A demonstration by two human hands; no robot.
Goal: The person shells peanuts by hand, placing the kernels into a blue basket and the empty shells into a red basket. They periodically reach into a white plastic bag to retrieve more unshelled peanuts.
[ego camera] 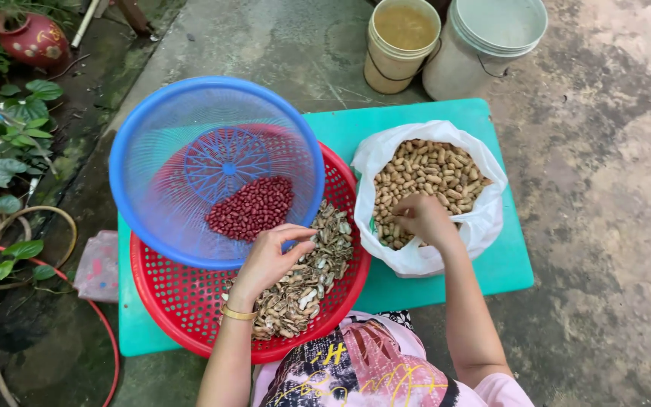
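Head view looks straight down on a teal worktop point(502, 264) set on a concrete floor point(612, 173). On its left half sits a red perforated basket point(171, 290), and a blue sieve basket point(145, 132) rests tilted on top of it, covering most of the red one's upper part. A heap of shelled red-skinned peanuts point(251, 207) lies in the lower right of the blue basket. Empty peanut shells point(314, 275) are piled in the exposed right and lower part of the red basket.

Left hand point(273, 256), with a gold bangle point(236, 313) at the wrist, hovers over the shells just at the blue basket's rim; its fingers are curled with thumb and fingertips drawn close together, and whether they pinch a peanut cannot be told. Right hand point(422, 218) reaches into a white plastic bag point(484, 218) on the worktop's right half, the fingers bent down and closed among the unshelled peanuts point(431, 169) that fill it; what exactly it grips is hidden by the hand itself.

Beyond the worktop's far edge stand a cream bucket point(393, 64) holding murky liquid and a white bucket point(465, 60) beside it, touching or nearly so. To the left, leafy plants point(9, 143), a red pot point(33, 39) and a coiled hose point(9, 249) line the ground.
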